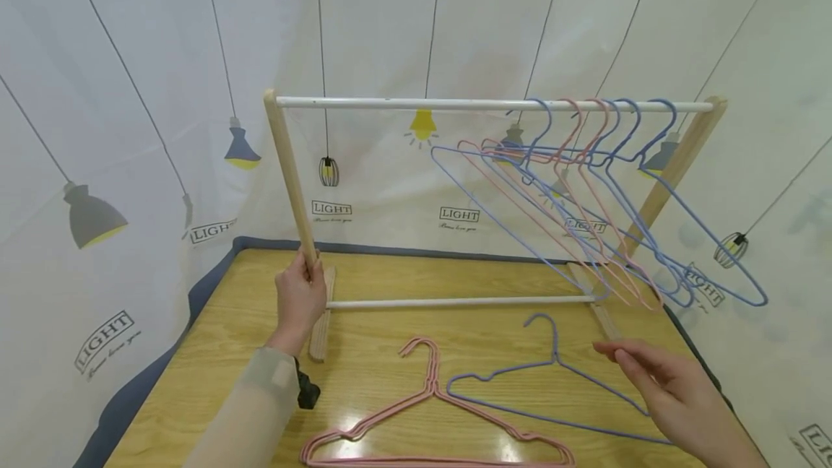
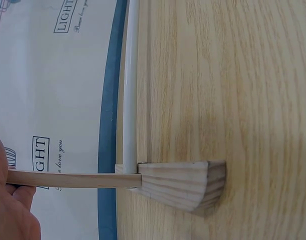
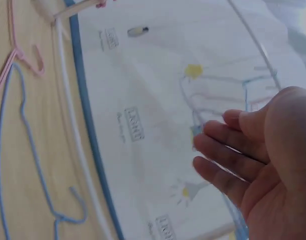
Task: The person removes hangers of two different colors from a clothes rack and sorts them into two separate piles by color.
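My left hand (image 1: 300, 295) grips the left wooden post (image 1: 292, 179) of a small clothes rack, low down near its foot (image 2: 178, 185). Toward the right end of the rack's white top rail (image 1: 390, 103) hang several blue and pink hangers (image 1: 572, 186). My right hand (image 1: 669, 388) holds nothing, its fingers loosely bent. In the head view it overlaps the right end of a blue hanger (image 1: 500, 374) lying on the table. Beside that hanger, a few pink hangers (image 1: 429, 381) lie stacked together, hooks pointing left.
The rack stands on a wood-grain table (image 1: 214, 352) with a dark blue edge at the back. A low white crossbar (image 1: 455, 302) joins its feet. Behind and around the table hangs a pale cloth (image 1: 370, 35) printed with lamps.
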Tool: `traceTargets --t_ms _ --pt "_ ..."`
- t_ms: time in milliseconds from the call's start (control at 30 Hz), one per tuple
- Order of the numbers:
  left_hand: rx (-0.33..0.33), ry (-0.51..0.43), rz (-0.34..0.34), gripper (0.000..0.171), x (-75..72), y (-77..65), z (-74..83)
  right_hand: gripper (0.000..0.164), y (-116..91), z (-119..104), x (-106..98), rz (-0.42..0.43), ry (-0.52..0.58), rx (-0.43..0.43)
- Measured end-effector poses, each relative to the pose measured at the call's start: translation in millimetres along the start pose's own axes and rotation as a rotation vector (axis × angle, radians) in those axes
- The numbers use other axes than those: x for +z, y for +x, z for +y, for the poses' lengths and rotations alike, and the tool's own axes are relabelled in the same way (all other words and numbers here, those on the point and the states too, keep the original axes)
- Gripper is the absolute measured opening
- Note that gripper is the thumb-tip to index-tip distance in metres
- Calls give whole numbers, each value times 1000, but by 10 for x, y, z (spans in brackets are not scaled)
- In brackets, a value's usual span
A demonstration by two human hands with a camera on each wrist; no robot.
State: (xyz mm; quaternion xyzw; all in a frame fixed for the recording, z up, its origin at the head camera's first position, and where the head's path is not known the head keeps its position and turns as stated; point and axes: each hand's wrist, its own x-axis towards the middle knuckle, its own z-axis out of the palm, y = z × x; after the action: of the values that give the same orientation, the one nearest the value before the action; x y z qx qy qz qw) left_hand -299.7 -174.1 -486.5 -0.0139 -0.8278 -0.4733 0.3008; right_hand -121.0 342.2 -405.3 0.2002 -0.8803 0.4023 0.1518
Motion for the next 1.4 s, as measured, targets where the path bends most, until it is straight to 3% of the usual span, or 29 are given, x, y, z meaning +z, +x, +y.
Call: traceTargets --t_ms 200,367,700,1000,1200,1400 --pt "-5 10 3 25 -10 2 -28 41 365 -222 16 232 68 -282" --pt "-3 10 8 25 -11 5 -36 45 644 -210 5 341 83 -341" --pt "3 16 12 24 5 -4 5 40 871 -199 168 321 305 -177" --pt "17 17 13 23 16 4 9 39 898 -185 469 406 502 40" --pt "31 5 12 23 10 10 11 33 879 -179 659 461 489 10" --pt "35 9 15 21 6 8 -19 32 891 -140 729 506 547 -133"
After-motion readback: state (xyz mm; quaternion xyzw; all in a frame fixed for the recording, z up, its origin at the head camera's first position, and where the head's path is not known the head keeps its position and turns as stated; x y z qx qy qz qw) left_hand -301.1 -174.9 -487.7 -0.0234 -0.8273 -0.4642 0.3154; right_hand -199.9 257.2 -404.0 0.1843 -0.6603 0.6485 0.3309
